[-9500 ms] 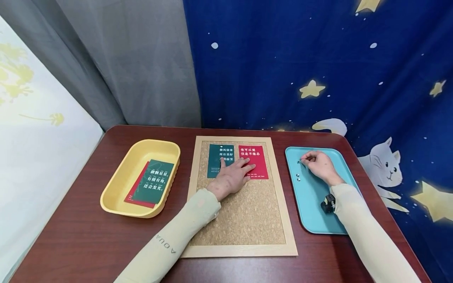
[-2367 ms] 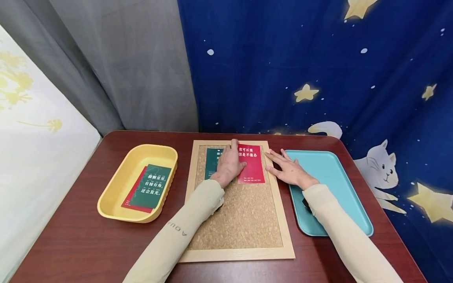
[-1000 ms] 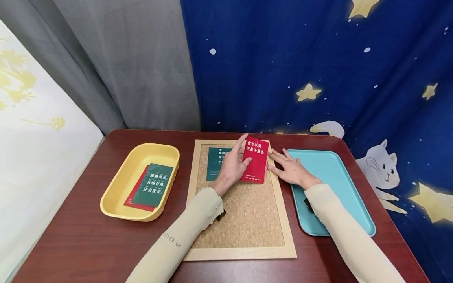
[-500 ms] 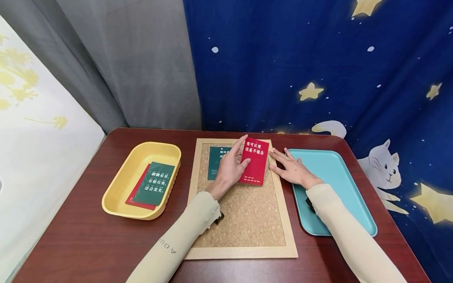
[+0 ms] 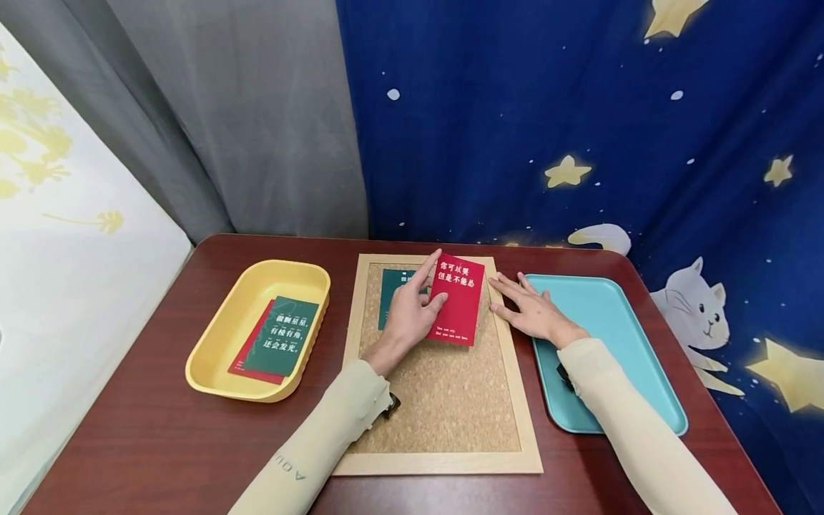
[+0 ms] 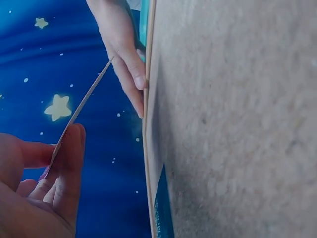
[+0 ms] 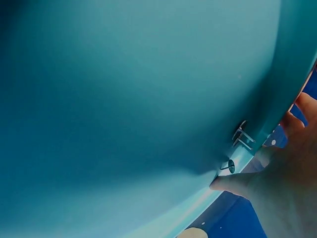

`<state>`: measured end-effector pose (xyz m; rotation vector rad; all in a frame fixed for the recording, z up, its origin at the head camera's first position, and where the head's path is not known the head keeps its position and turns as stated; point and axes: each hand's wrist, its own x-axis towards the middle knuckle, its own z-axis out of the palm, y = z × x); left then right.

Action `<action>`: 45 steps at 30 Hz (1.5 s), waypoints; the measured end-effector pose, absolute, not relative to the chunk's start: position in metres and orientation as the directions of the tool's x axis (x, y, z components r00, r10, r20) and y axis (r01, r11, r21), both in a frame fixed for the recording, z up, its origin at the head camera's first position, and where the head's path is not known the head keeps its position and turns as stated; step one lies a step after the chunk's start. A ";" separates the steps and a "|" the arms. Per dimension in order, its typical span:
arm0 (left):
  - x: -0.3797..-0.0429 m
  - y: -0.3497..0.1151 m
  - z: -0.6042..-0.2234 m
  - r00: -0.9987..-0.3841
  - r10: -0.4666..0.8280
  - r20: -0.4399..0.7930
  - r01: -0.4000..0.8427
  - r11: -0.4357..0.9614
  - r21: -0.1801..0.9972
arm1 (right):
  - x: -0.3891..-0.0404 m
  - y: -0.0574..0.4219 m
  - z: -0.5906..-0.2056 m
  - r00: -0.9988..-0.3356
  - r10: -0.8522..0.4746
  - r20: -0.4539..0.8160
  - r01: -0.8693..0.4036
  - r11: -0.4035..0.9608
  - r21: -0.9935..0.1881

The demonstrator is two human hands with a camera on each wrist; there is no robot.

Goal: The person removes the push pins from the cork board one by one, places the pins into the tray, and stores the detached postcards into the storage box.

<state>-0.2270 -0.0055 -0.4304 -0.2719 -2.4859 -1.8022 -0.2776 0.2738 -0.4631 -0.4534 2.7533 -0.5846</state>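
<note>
My left hand (image 5: 409,312) pinches a red card (image 5: 458,304) printed with white writing. In the left wrist view the red card (image 6: 81,106) appears edge-on, lifted off the cork board (image 6: 237,119). Behind the left hand, a green card (image 5: 389,290) lies on the board, partly covered. My right hand (image 5: 531,309) rests with extended fingers at the right side of the wooden frame (image 5: 518,386), its wrist above the blue tray (image 5: 618,343). Close to the right hand's thumb, thumbtacks (image 7: 231,166) sit by the tray's rim in the right wrist view.
A yellow basket (image 5: 222,322) on the left holds a green card (image 5: 281,336) overlapping a red one (image 5: 247,350). All stand on a dark red-brown table (image 5: 148,422). Curtains (image 5: 283,121) hang right behind its back edge.
My right hand left the tray for the frame's right side. The left hand has raised the red card from the board; lately the card shifted slightly left and nearer to me.
</note>
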 end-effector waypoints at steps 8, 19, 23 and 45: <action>-0.222 -0.016 -0.426 -0.983 0.093 0.158 0.177 0.271 0.946 | -0.277 0.275 -0.463 -0.910 -0.361 -0.205 -0.243 0.863 -0.442; -0.210 -0.038 -0.422 -0.987 0.068 0.148 0.160 0.234 0.959 | -0.276 0.275 -0.463 -0.910 -0.365 -0.197 -0.253 0.865 -0.433; -0.206 -0.049 -0.422 -0.990 0.049 0.135 0.143 0.251 0.957 | -0.276 0.274 -0.464 -0.910 -0.363 -0.202 -0.250 0.867 -0.432; -0.188 -0.090 -0.423 -0.975 -0.052 0.217 0.199 0.239 0.950 | -0.276 0.276 -0.465 -0.905 -0.377 -0.197 -0.263 0.859 -0.439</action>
